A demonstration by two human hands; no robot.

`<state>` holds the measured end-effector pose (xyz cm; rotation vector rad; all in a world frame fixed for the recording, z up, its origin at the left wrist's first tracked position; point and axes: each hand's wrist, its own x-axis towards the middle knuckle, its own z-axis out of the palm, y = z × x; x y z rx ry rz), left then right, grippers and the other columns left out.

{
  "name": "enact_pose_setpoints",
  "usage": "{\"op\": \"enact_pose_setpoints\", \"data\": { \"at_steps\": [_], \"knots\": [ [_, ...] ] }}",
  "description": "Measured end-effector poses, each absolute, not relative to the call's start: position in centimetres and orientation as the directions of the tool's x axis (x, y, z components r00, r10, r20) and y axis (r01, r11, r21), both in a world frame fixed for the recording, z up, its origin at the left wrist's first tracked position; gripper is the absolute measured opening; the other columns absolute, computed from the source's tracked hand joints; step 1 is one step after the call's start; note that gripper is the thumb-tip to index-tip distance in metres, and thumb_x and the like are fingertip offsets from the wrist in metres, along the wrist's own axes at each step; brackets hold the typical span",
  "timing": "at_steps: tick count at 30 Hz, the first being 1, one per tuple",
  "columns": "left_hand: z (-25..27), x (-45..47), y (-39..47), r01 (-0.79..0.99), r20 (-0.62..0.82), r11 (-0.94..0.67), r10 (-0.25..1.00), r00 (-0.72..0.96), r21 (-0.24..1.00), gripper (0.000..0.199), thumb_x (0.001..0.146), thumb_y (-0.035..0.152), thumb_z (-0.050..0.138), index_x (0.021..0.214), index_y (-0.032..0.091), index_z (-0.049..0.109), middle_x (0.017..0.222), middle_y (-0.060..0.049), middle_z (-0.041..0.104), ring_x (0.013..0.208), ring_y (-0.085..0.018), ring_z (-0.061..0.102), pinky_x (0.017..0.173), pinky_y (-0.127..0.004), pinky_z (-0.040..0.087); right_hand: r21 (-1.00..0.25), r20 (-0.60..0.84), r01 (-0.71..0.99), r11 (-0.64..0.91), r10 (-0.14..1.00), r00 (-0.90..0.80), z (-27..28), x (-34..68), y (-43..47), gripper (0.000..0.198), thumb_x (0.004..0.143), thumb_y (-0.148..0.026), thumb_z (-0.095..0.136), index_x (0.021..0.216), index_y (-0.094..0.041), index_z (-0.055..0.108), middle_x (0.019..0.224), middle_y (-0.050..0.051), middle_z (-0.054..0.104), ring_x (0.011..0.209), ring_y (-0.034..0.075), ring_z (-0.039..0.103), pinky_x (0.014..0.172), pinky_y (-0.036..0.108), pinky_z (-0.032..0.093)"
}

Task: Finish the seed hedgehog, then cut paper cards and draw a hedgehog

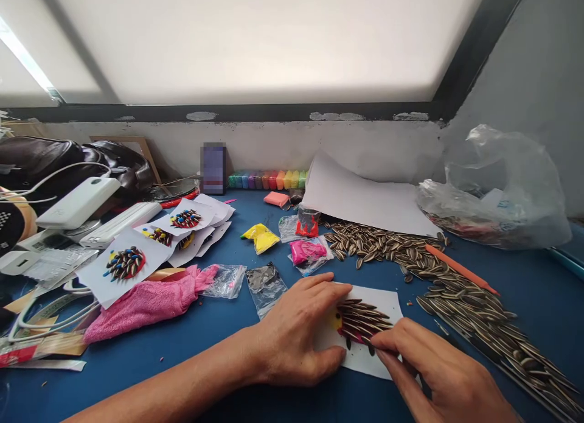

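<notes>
Left hand [296, 335] half spread on white sheet [387, 298], not visibly gripping anything | right hand [444, 359] pinched close at seed-spined figure's [367, 319] lower edge; seed between fingertips, couldn't tell | figure lay on sheet between hands | judged: light pressure, steady paper, neighbouring spines undisturbed served best
</notes>
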<state>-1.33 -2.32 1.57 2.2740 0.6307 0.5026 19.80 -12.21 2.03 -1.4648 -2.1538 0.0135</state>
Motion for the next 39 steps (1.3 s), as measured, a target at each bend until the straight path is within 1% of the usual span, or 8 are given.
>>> {"op": "enact_pose_setpoints", "data": {
  "at_steps": [4,11,19,26,30,34,39],
  "knots": [
    [1.3,-1.33,-2.27,0.281,0.185,-0.632,0.568,0.802,0.723,0.073,0.071,0.022,0.065,0.141,0.014,0.046,0.142,-0.014,0.056,0.144,-0.033,0.036,0.119,-0.052,0.03,-0.28,0.43,0.863,0.42,0.859,-0.278,1.63,19.71,-12.1,0.021,0.097,-0.015,0.047,0.093,-0.025,0.065,0.084,0.003,0.071,0.073,0.016,0.071,0.065,0.024,0.056],
    [1.29,-1.39,-2.29,0.272,0.196,-0.644,0.558,0.806,0.715,0.073,0.071,0.022,0.065,0.141,0.012,0.046,0.141,-0.015,0.057,0.144,-0.032,0.036,0.119,-0.05,0.03,-0.241,0.436,0.872,0.426,0.85,-0.295,1.29,19.69,-11.99,0.022,0.096,-0.013,0.047,0.092,-0.024,0.065,0.083,0.002,0.071,0.071,0.016,0.071,0.064,0.024,0.056],
    [1.42,-1.4,-2.27,0.27,0.192,-0.634,0.562,0.805,0.725,0.071,0.072,0.021,0.065,0.14,0.015,0.047,0.139,-0.014,0.058,0.144,-0.033,0.037,0.119,-0.051,0.03,-0.239,0.422,0.867,0.437,0.851,-0.313,1.28,19.69,-11.61,0.022,0.096,-0.014,0.047,0.095,-0.025,0.066,0.083,0.002,0.069,0.071,0.015,0.07,0.064,0.024,0.055],
    [1.38,-1.43,-2.27,0.27,0.194,-0.636,0.562,0.804,0.723,0.072,0.071,0.02,0.065,0.141,0.013,0.047,0.14,-0.014,0.058,0.144,-0.033,0.037,0.119,-0.05,0.029,-0.243,0.43,0.86,0.449,0.844,-0.32,1.21,19.58,-11.77,0.021,0.097,-0.012,0.048,0.098,-0.025,0.064,0.084,0.001,0.068,0.073,0.014,0.069,0.067,0.023,0.055],
    [1.3,-1.44,-2.28,0.276,0.19,-0.638,0.561,0.806,0.719,0.073,0.071,0.02,0.066,0.141,0.011,0.047,0.141,-0.014,0.057,0.144,-0.032,0.036,0.12,-0.049,0.029,-0.234,0.434,0.853,0.466,0.836,-0.337,1.12,19.48,-11.64,0.02,0.097,-0.012,0.048,0.097,-0.024,0.064,0.083,0.002,0.067,0.072,0.015,0.068,0.066,0.024,0.054],
    [1.09,-1.43,-2.27,0.272,0.2,-0.643,0.562,0.802,0.716,0.073,0.071,0.021,0.065,0.141,0.013,0.046,0.141,-0.014,0.057,0.144,-0.032,0.036,0.119,-0.05,0.03,-0.223,0.418,0.855,0.467,0.839,-0.349,1.06,19.43,-11.42,0.02,0.097,-0.011,0.048,0.097,-0.024,0.064,0.083,0.002,0.067,0.073,0.015,0.068,0.066,0.024,0.054],
    [1.07,-1.43,-2.29,0.272,0.204,-0.651,0.558,0.804,0.708,0.073,0.071,0.021,0.065,0.141,0.012,0.046,0.141,-0.014,0.057,0.144,-0.032,0.036,0.119,-0.049,0.03,-0.216,0.39,0.862,0.458,0.85,-0.353,1.14,19.49,-11.47,0.022,0.098,-0.012,0.046,0.09,-0.023,0.063,0.081,0.002,0.065,0.07,0.015,0.066,0.063,0.023,0.052]
  ]
}}
